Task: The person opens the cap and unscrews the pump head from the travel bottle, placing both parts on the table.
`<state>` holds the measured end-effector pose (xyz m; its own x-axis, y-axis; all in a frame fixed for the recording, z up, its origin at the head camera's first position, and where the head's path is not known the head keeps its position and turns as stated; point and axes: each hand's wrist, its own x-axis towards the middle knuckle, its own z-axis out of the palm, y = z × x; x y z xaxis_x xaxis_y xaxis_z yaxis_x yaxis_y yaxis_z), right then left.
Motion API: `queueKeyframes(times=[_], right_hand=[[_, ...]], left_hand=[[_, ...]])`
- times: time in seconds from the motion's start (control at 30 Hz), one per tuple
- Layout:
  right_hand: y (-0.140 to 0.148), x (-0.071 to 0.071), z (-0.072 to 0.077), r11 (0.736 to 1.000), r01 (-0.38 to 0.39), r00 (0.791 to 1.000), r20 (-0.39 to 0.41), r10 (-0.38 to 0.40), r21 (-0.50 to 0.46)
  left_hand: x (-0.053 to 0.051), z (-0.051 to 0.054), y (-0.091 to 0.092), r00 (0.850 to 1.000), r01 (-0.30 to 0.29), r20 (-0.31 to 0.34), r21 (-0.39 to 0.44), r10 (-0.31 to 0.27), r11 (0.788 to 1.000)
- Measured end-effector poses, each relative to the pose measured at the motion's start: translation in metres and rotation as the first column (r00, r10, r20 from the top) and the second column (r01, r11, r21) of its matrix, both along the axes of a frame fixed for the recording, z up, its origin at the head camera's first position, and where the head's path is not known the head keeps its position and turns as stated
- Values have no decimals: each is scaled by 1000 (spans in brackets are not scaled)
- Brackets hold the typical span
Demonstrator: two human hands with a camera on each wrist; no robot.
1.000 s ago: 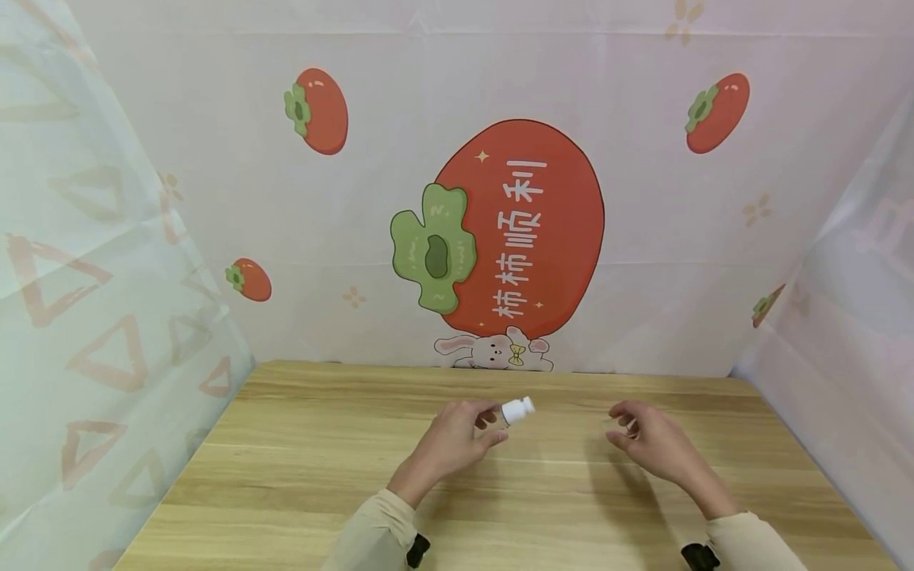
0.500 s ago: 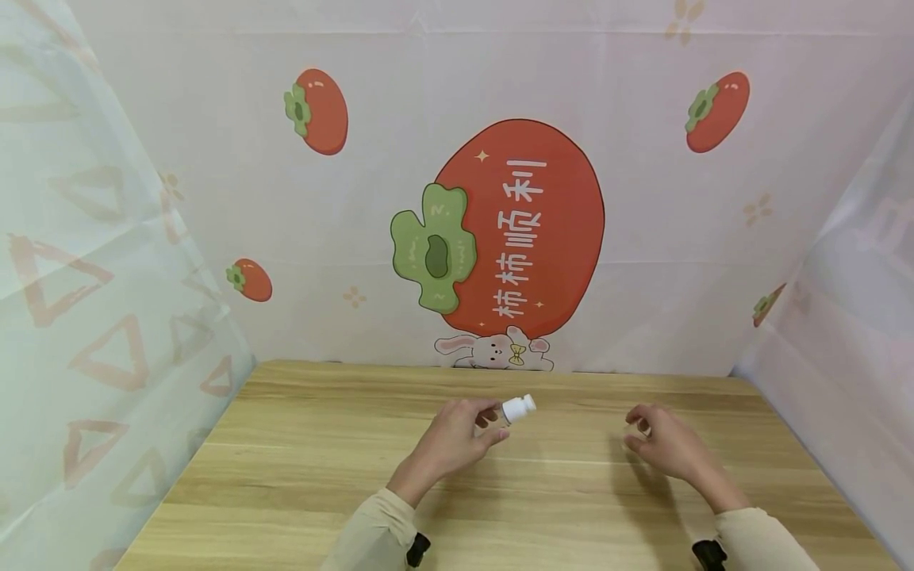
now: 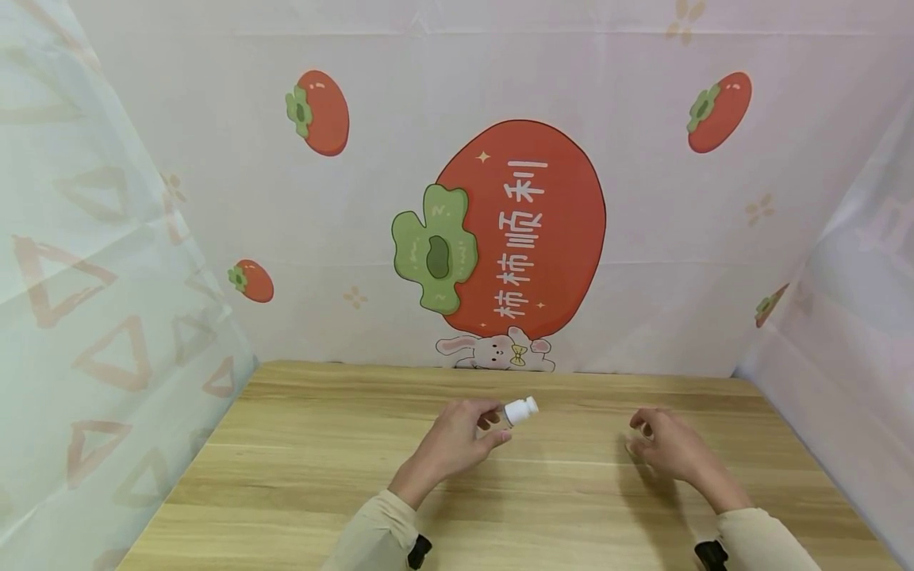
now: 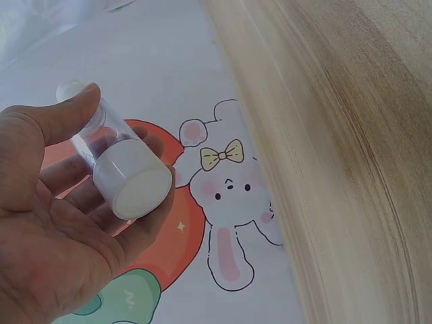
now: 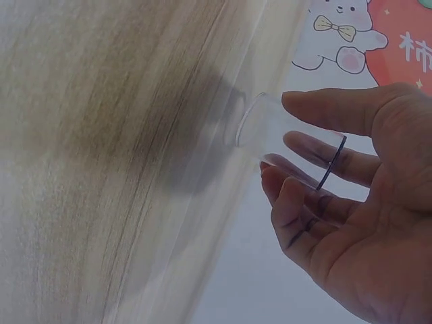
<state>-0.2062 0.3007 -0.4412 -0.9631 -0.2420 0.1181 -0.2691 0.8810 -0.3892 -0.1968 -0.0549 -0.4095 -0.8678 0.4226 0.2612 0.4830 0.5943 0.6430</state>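
Note:
My left hand (image 3: 457, 436) grips a small clear bottle with a white part (image 3: 520, 410), tilted above the table. In the left wrist view the thumb lies along the clear section of the bottle (image 4: 135, 179), and the fingers of the left hand (image 4: 61, 223) curl behind it. To the right, my right hand (image 3: 674, 448) holds a clear, see-through cylinder, hard to make out in the head view. The right wrist view shows this clear cylinder (image 5: 270, 131) between thumb and fingers of the right hand (image 5: 378, 209), a dark rim at its palm side.
The wood-grain table (image 3: 343, 476) runs back to a pale cloth backdrop (image 3: 385, 79) printed with persimmons and a rabbit. More printed cloth hangs at the left and right sides. Dark bands are on both wrists.
My right hand has moved to the right and slightly nearer, away from the left hand, still holding the clear cylinder. The left hand and its bottle have barely moved.

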Motion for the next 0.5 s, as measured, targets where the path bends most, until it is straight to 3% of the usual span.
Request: queueKeyframes(times=[0.5], right_hand=[[4, -1, -7, 1000, 16, 1000, -18, -16, 6]], left_hand=[[2, 2, 0, 1000, 1, 7, 3, -1, 1000]])
